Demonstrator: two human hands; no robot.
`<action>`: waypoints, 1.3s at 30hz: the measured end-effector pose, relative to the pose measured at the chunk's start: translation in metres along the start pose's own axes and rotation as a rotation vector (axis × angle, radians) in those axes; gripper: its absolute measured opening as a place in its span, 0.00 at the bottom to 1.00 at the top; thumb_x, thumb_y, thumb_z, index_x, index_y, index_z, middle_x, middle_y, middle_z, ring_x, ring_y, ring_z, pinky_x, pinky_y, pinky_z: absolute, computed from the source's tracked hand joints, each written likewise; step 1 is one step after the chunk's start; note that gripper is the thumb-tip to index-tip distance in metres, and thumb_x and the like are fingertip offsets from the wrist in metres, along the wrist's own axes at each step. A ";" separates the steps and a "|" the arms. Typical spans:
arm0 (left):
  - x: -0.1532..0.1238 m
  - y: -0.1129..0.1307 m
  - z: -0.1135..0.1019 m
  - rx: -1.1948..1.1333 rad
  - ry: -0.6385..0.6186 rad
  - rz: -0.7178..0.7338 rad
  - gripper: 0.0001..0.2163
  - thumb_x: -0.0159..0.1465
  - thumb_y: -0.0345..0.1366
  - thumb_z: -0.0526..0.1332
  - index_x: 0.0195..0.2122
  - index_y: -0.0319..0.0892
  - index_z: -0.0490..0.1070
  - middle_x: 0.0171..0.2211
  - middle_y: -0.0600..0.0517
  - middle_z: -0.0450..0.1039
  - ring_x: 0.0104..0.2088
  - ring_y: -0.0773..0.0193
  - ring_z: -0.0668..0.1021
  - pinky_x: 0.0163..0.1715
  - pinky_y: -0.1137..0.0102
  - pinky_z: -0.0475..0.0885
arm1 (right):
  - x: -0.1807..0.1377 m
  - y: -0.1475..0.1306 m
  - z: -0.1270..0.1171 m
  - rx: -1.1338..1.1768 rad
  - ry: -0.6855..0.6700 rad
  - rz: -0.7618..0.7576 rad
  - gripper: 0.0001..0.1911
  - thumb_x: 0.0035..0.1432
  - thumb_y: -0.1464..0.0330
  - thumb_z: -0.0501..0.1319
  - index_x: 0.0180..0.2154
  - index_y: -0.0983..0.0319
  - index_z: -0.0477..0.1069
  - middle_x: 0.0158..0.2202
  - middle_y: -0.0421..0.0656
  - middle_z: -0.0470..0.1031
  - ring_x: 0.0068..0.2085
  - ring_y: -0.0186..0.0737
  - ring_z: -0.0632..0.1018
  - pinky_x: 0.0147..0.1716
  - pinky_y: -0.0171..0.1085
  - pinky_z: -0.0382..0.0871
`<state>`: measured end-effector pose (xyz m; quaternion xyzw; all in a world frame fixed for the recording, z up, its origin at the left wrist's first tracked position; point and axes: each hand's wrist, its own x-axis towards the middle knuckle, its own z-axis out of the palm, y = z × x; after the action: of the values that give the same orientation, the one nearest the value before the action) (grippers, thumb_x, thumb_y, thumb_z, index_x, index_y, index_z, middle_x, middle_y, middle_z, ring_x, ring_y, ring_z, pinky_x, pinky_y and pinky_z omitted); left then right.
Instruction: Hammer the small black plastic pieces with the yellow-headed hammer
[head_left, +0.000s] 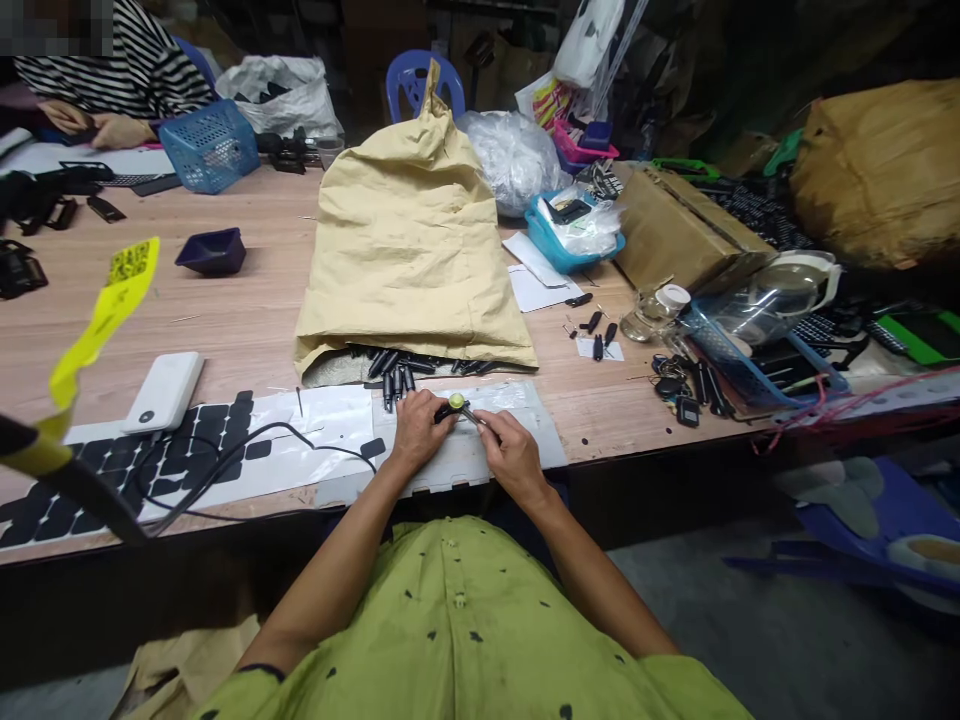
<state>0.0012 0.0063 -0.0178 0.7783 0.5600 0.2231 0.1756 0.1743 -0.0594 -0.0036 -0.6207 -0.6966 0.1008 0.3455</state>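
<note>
My left hand (420, 428) is closed around a small black part with a yellow-green round top (455, 402), held at the near edge of the wooden table (247, 320). My right hand (508, 452) is pinched on a thin metal tool (474, 413) whose tip meets that part. Both hands rest over a white plastic sheet (330, 425). Just behind them several black cylindrical parts (394, 375) spill from under a tan paper sack (412, 230).
A white power bank (163, 390) and black cable (225, 460) lie left on the sheet with black squares. A dark blue tray (213, 250), blue basket (208, 145), cardboard box (679, 235), blue bins and loose black pieces (596, 335) crowd the table. A person in stripes (112, 70) sits far left.
</note>
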 end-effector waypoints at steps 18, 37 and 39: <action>-0.020 0.004 -0.011 -0.067 -0.085 0.202 0.07 0.61 0.39 0.66 0.40 0.47 0.81 0.38 0.48 0.76 0.43 0.52 0.72 0.46 0.58 0.65 | 0.026 0.045 0.016 -0.490 0.058 0.028 0.16 0.66 0.71 0.56 0.50 0.57 0.78 0.38 0.47 0.73 0.41 0.46 0.68 0.37 0.39 0.58; -0.044 0.005 -0.023 0.022 0.031 0.138 0.08 0.65 0.40 0.62 0.41 0.47 0.80 0.41 0.46 0.76 0.44 0.50 0.73 0.48 0.54 0.66 | 0.027 0.041 0.018 -0.490 0.049 0.050 0.15 0.66 0.71 0.56 0.50 0.57 0.77 0.39 0.47 0.72 0.42 0.47 0.67 0.38 0.40 0.57; -0.019 -0.003 -0.032 0.102 0.188 -0.090 0.10 0.66 0.41 0.60 0.40 0.46 0.80 0.38 0.44 0.74 0.43 0.48 0.72 0.46 0.54 0.66 | 0.027 0.040 0.018 -0.490 0.043 0.050 0.15 0.66 0.71 0.57 0.49 0.57 0.77 0.39 0.47 0.72 0.42 0.47 0.67 0.38 0.40 0.57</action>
<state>-0.0233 -0.0099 0.0047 0.7361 0.6190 0.2580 0.0924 0.1955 -0.0201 -0.0300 -0.7050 -0.6771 -0.0760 0.1967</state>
